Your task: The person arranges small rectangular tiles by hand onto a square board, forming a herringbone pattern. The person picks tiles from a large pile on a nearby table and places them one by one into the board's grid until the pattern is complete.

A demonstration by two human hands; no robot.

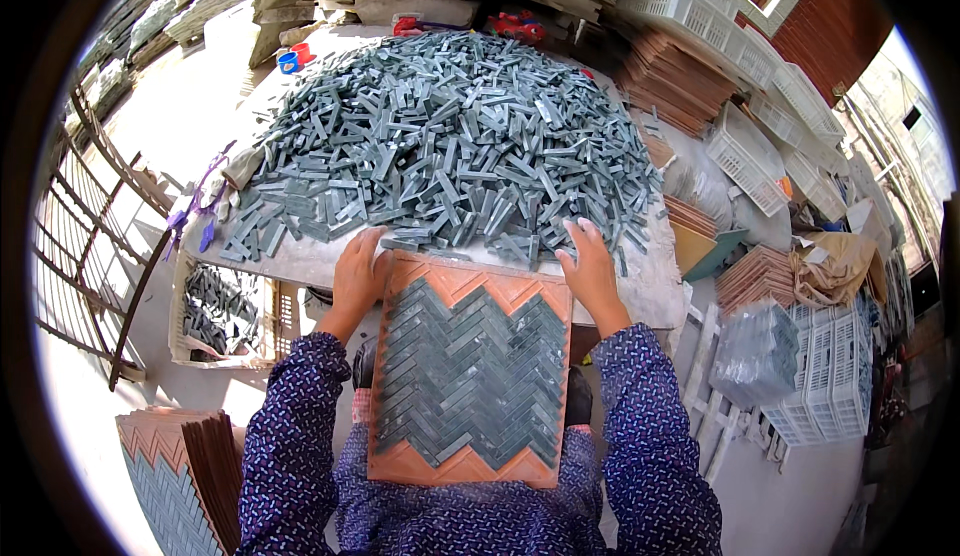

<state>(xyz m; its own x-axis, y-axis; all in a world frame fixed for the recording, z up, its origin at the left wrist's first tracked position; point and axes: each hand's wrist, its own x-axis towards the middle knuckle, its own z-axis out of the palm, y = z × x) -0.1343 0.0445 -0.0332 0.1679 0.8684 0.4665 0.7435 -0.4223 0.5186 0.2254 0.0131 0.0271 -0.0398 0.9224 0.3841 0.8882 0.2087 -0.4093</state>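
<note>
An orange-brown mould tray [408, 463] rests on my lap, its far edge at the table's front. Grey-green stone strips [470, 376] fill most of it in a herringbone pattern, leaving zigzag grooves bare at the far and near ends. By the tray's far left corner is my left hand [362, 271], fingers slightly bent and thumb apart. Beyond the far right corner my right hand [590, 268] has its fingers spread, with nothing seen in it. Both hands are beside the front of a large heap of loose stone strips [450, 136].
The heap covers most of the pale table [650, 281]. Below left stands a crate [275, 321] of strips; nearer, a stack of mould trays [215, 466]. At right are a plastic-wrapped tile stack [755, 356] and white crates [835, 376]. A curved metal rack [100, 246] stands far left.
</note>
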